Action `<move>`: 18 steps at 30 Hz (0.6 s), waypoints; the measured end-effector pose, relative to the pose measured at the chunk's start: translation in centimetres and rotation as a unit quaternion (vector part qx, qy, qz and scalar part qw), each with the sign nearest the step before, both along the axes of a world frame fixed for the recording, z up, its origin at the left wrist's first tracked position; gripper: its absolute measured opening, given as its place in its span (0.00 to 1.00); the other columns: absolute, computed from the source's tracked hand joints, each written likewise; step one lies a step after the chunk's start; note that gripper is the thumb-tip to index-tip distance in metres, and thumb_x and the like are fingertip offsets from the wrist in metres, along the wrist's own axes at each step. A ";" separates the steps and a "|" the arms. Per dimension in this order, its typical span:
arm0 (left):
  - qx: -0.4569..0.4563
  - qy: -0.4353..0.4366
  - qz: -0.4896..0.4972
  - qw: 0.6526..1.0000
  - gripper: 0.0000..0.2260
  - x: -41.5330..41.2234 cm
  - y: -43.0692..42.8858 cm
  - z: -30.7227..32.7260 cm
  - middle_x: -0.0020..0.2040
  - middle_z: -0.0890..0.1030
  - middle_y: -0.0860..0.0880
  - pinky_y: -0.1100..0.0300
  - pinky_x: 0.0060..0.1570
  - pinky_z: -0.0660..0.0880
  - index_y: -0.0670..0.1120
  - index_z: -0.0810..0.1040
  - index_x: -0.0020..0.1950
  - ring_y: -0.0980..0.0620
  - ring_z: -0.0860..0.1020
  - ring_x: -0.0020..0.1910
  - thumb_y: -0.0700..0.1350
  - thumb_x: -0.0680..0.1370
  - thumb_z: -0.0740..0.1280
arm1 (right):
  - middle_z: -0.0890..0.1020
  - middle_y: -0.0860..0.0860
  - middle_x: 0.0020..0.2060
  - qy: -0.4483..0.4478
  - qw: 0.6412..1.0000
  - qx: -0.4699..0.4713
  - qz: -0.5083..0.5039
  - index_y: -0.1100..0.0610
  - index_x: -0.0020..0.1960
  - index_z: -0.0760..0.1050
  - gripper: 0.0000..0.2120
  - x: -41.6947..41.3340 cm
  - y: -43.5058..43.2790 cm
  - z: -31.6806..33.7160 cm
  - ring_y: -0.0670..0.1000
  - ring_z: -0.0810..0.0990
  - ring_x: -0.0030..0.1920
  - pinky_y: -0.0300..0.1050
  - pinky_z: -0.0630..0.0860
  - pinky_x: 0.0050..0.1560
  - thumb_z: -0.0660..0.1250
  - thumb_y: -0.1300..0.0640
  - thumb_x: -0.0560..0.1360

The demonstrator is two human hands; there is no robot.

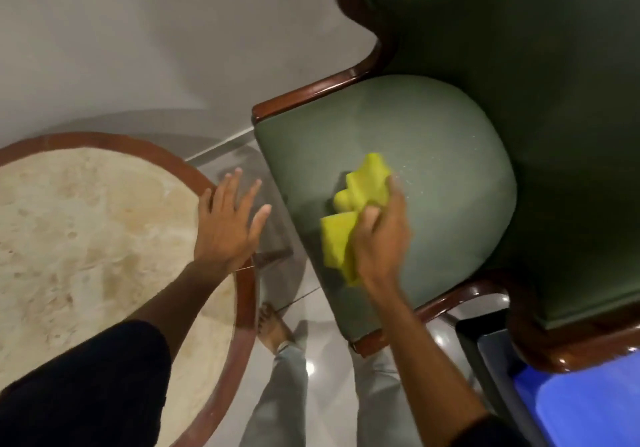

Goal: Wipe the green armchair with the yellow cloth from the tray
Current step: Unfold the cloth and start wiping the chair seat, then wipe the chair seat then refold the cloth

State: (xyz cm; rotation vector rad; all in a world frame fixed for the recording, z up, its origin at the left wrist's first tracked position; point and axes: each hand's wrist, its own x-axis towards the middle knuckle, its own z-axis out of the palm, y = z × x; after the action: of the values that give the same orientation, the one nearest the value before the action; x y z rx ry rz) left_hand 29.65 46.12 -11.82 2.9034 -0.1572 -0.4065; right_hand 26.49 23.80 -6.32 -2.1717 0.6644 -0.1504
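Head view. Round beige stone table with brown wooden rim (247,294) fills lower left. Left hand (227,225) flat above its edge, fingers spread, holding nothing. Glossy pale tiled floor (311,363) centre. Crumpled yellow cloth (356,211), long axis lower left to upper right, lies on green upholstered armchair (433,141) seat. Right hand (381,242) clamps its right side, cloth protruding left of fingers.
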 end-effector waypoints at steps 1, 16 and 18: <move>0.007 0.007 -0.030 1.000 0.28 0.9 -0.7 -0.3 0.80 0.58 0.44 0.39 0.75 0.56 0.52 0.61 0.77 0.45 0.55 0.79 0.62 0.81 0.45 | 0.74 0.54 0.68 -0.024 0.998 -0.053 -0.019 0.53 0.75 0.59 0.26 0.7 -2.4 0.5 0.53 0.75 0.62 0.49 0.74 0.61 0.57 0.58 0.78; 0.040 -0.048 -0.012 0.998 0.29 2.8 0.3 -4.5 0.75 0.66 0.40 0.42 0.69 0.61 0.48 0.67 0.72 0.39 0.65 0.73 0.64 0.79 0.51 | 0.54 0.64 0.78 0.164 0.950 -0.239 -0.120 0.61 0.78 0.51 0.33 7.0 -15.8 -9.7 0.62 0.52 0.78 0.60 0.52 0.76 0.55 0.45 0.80; 0.041 -0.050 -0.011 0.998 0.28 2.8 0.4 -4.6 0.75 0.67 0.41 0.43 0.69 0.61 0.49 0.67 0.72 0.40 0.65 0.73 0.64 0.78 0.51 | 0.55 0.63 0.78 0.153 0.956 -0.225 -0.110 0.63 0.78 0.51 0.31 7.7 -16.4 -9.7 0.62 0.52 0.78 0.59 0.51 0.77 0.55 0.52 0.80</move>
State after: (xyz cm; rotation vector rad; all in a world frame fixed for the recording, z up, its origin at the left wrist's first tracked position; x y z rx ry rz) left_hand 32.49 46.51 -16.39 3.0066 -0.1935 -0.2783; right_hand 34.16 7.41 -16.03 -2.5807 1.1409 -0.0886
